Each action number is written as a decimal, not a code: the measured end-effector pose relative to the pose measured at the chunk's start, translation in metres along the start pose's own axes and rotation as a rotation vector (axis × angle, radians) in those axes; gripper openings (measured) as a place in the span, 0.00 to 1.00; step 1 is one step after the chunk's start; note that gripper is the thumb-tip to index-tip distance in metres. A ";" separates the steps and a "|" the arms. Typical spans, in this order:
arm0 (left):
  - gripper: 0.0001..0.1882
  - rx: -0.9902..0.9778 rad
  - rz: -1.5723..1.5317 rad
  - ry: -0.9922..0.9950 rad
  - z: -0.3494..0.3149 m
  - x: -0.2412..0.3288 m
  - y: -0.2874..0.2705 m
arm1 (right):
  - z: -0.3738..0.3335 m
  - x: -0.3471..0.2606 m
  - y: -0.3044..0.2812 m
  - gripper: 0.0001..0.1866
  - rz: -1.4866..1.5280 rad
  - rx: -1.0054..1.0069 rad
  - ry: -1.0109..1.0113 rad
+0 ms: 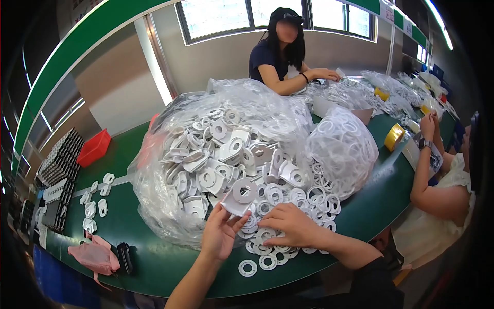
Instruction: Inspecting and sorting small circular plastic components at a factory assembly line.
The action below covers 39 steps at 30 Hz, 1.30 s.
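My left hand (218,236) grips a white plastic bracket (234,207) by its lower end, thumb and fingers closed round it. The bracket is tilted up and has a flat base and a round ring-shaped head. To its right, my right hand (290,225) rests palm down over a loose pile of flat white rings (241,268); its fingers are apart and touch the rings. Just beyond both hands, a large clear plastic bag (146,203) lies open, heaped with more white brackets (208,178).
A full bag of white rings (342,149) stands right of the brackets. On the green table (170,268) are a pink pouch (95,256), a black case (124,257), several brackets (90,209), stacked dark trays (62,157), a red bin (94,147) and yellow tape (394,137). Two people sit nearby.
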<state>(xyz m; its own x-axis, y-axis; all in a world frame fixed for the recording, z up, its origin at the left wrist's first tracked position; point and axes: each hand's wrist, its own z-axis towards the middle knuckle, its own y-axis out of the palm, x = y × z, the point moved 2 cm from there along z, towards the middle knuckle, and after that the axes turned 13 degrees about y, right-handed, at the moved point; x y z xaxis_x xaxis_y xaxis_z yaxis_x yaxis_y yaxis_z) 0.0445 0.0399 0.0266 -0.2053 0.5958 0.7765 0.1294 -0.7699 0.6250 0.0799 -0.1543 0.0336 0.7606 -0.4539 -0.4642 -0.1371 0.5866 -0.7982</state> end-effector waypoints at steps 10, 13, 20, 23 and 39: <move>0.14 -0.097 -0.674 -0.271 -0.004 -0.023 -0.017 | 0.002 0.001 -0.016 0.13 0.358 0.298 0.151; 0.19 0.031 -0.286 -0.115 -0.010 -0.020 -0.006 | 0.002 0.005 -0.017 0.11 0.515 0.361 0.306; 0.28 -0.038 -0.147 -0.128 -0.009 -0.015 0.001 | 0.003 0.011 -0.014 0.08 0.692 0.161 0.559; 0.23 -0.144 -0.032 -0.150 -0.015 -0.021 0.011 | 0.001 0.009 -0.013 0.08 0.783 0.401 0.405; 0.19 -0.154 0.035 -0.217 -0.021 -0.020 0.012 | -0.004 0.055 -0.063 0.09 0.119 0.492 0.401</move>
<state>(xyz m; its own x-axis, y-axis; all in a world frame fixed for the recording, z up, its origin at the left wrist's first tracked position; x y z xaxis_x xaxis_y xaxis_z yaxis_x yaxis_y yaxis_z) 0.0296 0.0142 0.0172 0.0112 0.5905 0.8069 -0.0201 -0.8067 0.5906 0.1275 -0.2187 0.0568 0.4490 -0.5260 -0.7223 0.1732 0.8443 -0.5071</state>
